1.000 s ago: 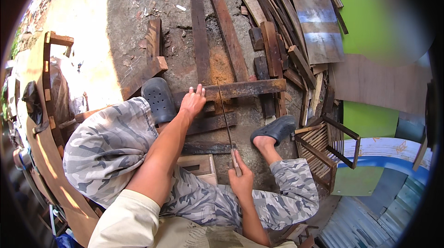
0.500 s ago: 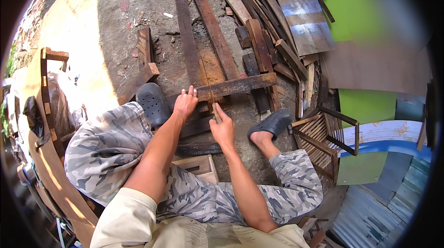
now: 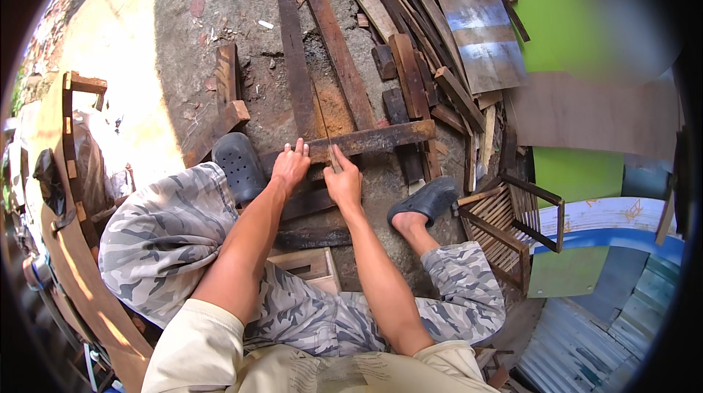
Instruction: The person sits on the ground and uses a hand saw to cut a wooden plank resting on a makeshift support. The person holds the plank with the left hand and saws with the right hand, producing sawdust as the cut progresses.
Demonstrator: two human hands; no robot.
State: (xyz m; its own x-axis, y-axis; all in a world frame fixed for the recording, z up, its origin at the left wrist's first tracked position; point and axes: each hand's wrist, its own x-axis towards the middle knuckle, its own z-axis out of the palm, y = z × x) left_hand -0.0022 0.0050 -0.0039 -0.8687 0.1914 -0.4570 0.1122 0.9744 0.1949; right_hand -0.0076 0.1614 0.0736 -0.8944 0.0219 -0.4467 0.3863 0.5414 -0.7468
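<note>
Nearest to the camera, the person is sitting low with the knees apart, wearing camouflage shorts [image 3: 168, 246] and a pale shirt. Between the legs a small open wooden box [image 3: 307, 265] is standing on the ground; what is lying in it I cannot tell.

Both forearms are reaching forward to a weathered wooden batten [image 3: 373, 140]. Its long axis is running almost left to right across the view, with the right end pointing a little up and away, toward a stack of boards. It is lying across two long dark planks [image 3: 293, 63] that are running away from the person.

The left hand [image 3: 291, 166] is pressing flat on the left part of the batten, fingers spread and not closed around anything. The right hand [image 3: 343, 182] is resting just beside it; it is closing on a thin tool, probably a saw [image 3: 326, 111], whose narrow blade is going away over the batten along the planks.

A dark clog [image 3: 238, 166] is sitting left of the hands, another [image 3: 425, 202] to the right. Farther right a small slatted wooden frame [image 3: 512, 228] is standing, and beyond it a green wall [image 3: 571, 19].
</note>
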